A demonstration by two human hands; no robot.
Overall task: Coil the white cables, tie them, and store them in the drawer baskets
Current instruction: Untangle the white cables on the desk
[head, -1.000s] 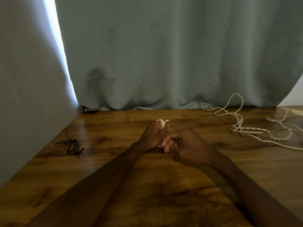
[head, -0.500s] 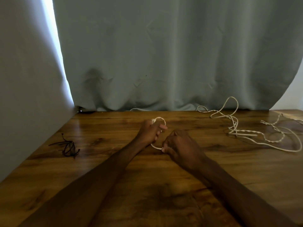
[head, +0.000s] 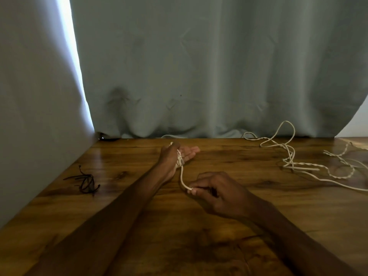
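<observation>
The left hand (head: 175,158), fingers straight, is carrying the white cable (head: 181,176) wound round its palm. Near that left hand, the right hand (head: 217,194) is pinching the cable's free end. By my judgement, the winding is calling for steady tension, with turns lying side by side.

Single head-worn wide-angle view, forward and down, close over the wooden table (head: 249,156), toward the curtain (head: 199,66).
</observation>
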